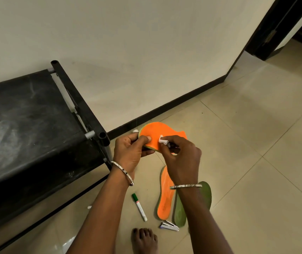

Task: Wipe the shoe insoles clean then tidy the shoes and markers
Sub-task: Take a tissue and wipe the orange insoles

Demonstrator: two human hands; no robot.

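Note:
My left hand (pixel 131 151) pinches an orange insole (pixel 157 132) by its lower edge, thumb on top, holding it up above the floor. My right hand (pixel 181 158) grips a small white object (pixel 163 141), which looks like a marker, and presses its tip against the orange face. A second orange insole (pixel 165 197) lies on the tiles below my right wrist, and a green insole (pixel 180 211) lies beside it, partly hidden by my forearm. A green-capped white marker (pixel 139 207) lies on the floor between my arms.
A black shoe rack (pixel 36 125) stands at the left against the wall. A small stapler (pixel 169 226) lies near my bare foot (pixel 143 239). A small white bit (pixel 89 207) lies by the rack. A dark doorway (pixel 282 28) opens at the upper right.

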